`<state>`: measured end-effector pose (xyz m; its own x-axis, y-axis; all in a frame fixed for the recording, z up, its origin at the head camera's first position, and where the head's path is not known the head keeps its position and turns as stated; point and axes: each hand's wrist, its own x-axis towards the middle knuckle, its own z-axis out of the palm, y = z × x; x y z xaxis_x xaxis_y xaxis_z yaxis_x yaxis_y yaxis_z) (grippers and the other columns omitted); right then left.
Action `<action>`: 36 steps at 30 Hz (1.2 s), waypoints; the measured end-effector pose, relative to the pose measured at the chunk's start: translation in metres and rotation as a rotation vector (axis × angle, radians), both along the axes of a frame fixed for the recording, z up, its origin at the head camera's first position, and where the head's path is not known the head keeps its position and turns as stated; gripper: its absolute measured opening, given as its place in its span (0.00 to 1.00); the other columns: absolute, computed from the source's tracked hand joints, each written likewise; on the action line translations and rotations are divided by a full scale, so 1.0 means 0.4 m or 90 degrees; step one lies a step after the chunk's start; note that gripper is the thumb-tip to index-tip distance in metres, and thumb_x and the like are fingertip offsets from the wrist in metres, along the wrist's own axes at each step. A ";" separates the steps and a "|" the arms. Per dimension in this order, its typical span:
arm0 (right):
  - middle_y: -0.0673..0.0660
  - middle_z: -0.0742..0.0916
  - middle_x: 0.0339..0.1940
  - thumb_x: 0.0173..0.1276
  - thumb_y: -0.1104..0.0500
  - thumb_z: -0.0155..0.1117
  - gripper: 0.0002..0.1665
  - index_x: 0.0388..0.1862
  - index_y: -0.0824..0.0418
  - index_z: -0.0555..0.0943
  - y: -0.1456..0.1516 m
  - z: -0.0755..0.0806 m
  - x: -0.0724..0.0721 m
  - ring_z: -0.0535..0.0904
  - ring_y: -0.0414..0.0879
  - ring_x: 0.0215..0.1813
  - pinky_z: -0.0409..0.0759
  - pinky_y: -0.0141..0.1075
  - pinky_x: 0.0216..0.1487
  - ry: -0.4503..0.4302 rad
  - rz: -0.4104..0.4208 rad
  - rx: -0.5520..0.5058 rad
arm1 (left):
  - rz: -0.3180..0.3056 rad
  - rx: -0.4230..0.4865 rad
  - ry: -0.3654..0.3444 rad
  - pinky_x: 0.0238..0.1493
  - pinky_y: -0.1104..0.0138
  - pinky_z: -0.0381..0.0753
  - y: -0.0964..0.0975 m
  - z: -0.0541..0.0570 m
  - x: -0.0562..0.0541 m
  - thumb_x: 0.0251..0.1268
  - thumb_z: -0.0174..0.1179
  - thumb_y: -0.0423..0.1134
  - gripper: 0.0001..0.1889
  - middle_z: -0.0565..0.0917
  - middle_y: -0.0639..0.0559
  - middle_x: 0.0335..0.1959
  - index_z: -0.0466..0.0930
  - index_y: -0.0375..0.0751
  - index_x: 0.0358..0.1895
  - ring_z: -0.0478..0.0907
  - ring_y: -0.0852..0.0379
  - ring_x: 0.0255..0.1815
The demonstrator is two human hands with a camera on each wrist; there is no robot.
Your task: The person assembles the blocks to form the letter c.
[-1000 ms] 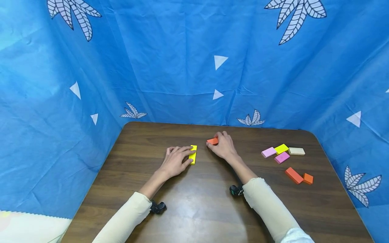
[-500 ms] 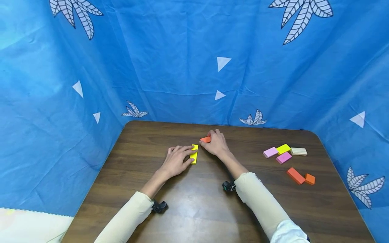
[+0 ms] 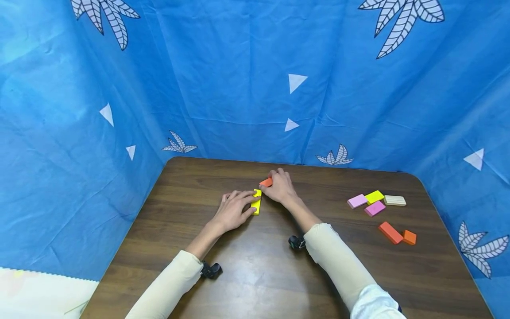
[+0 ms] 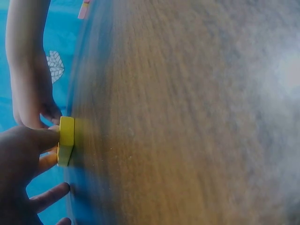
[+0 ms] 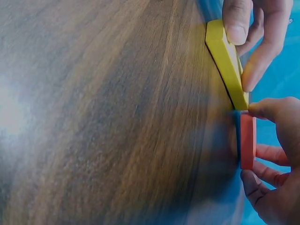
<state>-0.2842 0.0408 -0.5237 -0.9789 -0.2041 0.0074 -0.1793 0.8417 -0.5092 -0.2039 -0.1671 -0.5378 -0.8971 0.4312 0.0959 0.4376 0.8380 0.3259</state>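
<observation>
A flat yellow block (image 3: 256, 204) (image 4: 66, 140) (image 5: 227, 63) lies on the brown table (image 3: 247, 266). My left hand (image 3: 235, 209) holds it by the thumb and fingers at its edges. My right hand (image 3: 280, 188) pinches a small orange block (image 3: 266, 182) (image 5: 247, 140) just beyond the far end of the yellow one. In the right wrist view the orange block sits close to the yellow block's end, almost touching it. Both blocks rest flat on the table.
At the right side of the table lie two pink blocks (image 3: 357, 201) (image 3: 375, 208), a yellow-green block (image 3: 375, 196), a cream block (image 3: 395, 200) and two orange blocks (image 3: 391, 232) (image 3: 409, 237). A blue patterned cloth (image 3: 255, 88) walls the table on three sides.
My right hand has slid the orange block leftward until it sits by the far end of the yellow block. The left hand has stayed on the yellow block.
</observation>
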 end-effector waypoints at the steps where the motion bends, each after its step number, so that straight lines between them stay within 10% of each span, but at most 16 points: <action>1: 0.63 0.81 0.61 0.71 0.40 0.73 0.33 0.62 0.63 0.82 -0.002 -0.001 0.000 0.75 0.60 0.60 0.80 0.48 0.58 0.000 0.001 0.000 | 0.000 0.000 0.000 0.70 0.34 0.66 0.000 0.000 0.000 0.81 0.61 0.55 0.24 0.77 0.60 0.79 0.78 0.66 0.75 0.76 0.47 0.73; 36: 0.63 0.84 0.62 0.75 0.43 0.71 0.33 0.70 0.62 0.81 -0.019 -0.013 -0.005 0.75 0.58 0.60 0.75 0.48 0.58 -0.010 0.046 -0.030 | -0.013 0.009 -0.021 0.68 0.38 0.69 -0.013 0.000 0.003 0.81 0.61 0.54 0.23 0.76 0.58 0.80 0.79 0.64 0.75 0.75 0.45 0.74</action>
